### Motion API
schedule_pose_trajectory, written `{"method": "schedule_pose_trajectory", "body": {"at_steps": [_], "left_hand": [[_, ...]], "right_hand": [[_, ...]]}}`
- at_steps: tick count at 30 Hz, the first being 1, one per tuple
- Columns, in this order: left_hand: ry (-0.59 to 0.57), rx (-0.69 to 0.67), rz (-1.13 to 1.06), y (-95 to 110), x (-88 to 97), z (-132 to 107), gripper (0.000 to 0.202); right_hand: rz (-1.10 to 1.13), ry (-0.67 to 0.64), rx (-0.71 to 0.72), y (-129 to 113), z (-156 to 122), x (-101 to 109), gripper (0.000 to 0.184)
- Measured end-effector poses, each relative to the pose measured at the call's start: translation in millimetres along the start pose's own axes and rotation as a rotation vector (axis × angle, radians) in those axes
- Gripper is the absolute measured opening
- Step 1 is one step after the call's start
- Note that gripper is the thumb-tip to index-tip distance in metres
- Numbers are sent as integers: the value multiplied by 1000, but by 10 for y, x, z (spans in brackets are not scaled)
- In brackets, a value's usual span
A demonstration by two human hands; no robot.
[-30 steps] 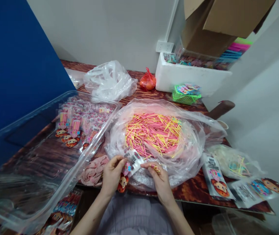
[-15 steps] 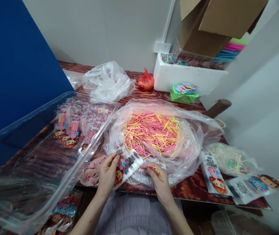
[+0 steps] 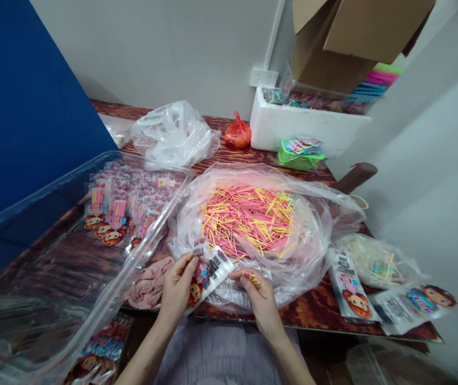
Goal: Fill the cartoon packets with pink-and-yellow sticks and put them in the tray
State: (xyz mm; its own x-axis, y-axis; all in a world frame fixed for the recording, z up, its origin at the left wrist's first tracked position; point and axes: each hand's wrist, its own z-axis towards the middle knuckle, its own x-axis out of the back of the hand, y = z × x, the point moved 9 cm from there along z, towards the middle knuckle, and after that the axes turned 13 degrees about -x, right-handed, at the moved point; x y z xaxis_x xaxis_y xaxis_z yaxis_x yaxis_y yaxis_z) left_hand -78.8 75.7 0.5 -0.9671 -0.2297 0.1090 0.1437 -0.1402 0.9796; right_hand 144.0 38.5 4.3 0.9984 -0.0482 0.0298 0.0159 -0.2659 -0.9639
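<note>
My left hand (image 3: 176,286) pinches a printed plastic packet (image 3: 218,269) with a cartoon face, a barcode and a clear end. My right hand (image 3: 261,299) is closed around several short pink and yellow sticks (image 3: 252,277), its fingertips at the packet's right end. Whether those fingertips grip the packet, I cannot tell. Just beyond both hands, a heap of pink and yellow sticks (image 3: 249,216) lies in a wide-open clear plastic bag (image 3: 315,267). A pinkish cloth (image 3: 149,286) is bunched beside my left hand.
A clear plastic bin (image 3: 132,272) on the left holds many filled packets (image 3: 128,198). More flat packets (image 3: 351,289) lie at the right edge near a small bag (image 3: 381,262). Behind are a crumpled bag (image 3: 176,133), red-netted fruit (image 3: 237,133), a green basket (image 3: 299,159) and a white foam box (image 3: 309,125).
The whole view has shifted very slightly. Both hands keep nearly the same pose, with the packet still in my left hand and the sticks still in my right.
</note>
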Motion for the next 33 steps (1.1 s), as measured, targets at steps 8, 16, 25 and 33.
{"method": "schedule_pose_trajectory", "body": {"at_steps": [8, 16, 25, 33], "left_hand": [[-22, 6, -40, 11, -51, -15, 24], [-68, -21, -51, 85, -164, 86, 23], [-92, 29, -84, -55, -190, 77, 25], [-117, 28, -93, -56, -223, 123, 25]], "right_hand": [[14, -4, -3, 40, 15, -3, 20], [77, -23, -34, 115, 45, -11, 19], [154, -27, -104, 88, 140, 174, 22], [-662, 205, 127, -712, 801, 824, 21]]}}
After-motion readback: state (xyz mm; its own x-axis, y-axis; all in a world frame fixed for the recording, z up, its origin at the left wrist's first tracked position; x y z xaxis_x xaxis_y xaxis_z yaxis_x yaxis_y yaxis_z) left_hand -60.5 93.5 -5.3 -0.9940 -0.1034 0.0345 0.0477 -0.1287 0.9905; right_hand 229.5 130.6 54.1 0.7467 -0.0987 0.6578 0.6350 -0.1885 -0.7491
